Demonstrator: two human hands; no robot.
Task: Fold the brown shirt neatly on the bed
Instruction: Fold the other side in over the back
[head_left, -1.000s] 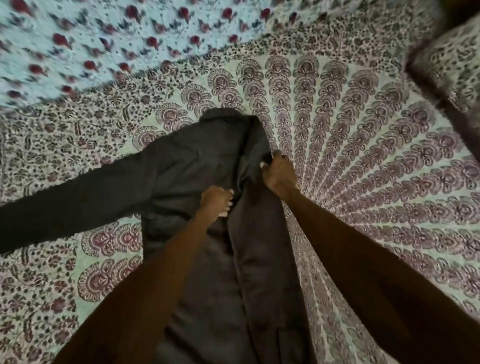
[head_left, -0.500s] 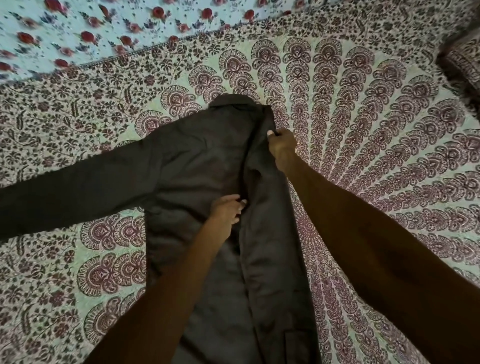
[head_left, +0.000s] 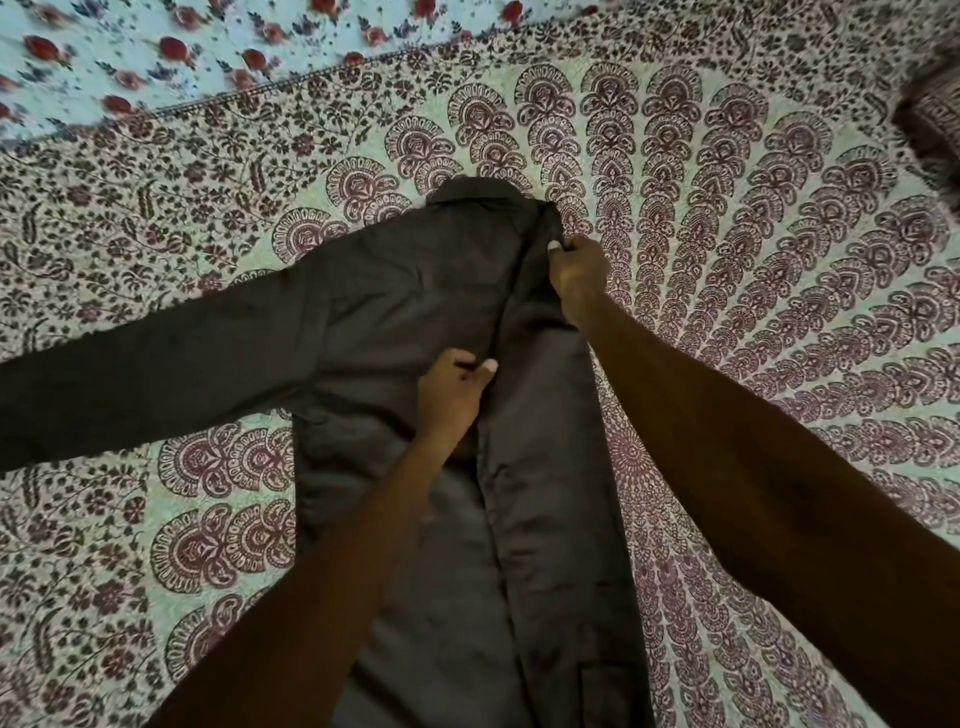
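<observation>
The brown shirt (head_left: 405, 322) lies back-up on the patterned bedspread (head_left: 753, 270), collar at the far end. Its left sleeve stretches out flat to the left edge of view. The right side of the shirt is folded inward over the body, forming a long strip down the middle. My right hand (head_left: 574, 273) pinches the folded edge just below the collar. Halfway down the body, my left hand (head_left: 452, 392) pinches the inner edge of the same fold. The shirt's hem runs out of view at the bottom.
A light blue sheet with red roses (head_left: 156, 47) lies beyond the bedspread at the top left. A patterned pillow (head_left: 935, 119) sits at the far right edge. Bedspread shows on both sides of the shirt.
My right hand has slid up the folded edge toward the collar. My left hand has stayed at the fold's inner edge at mid-body. The view has shifted slightly.
</observation>
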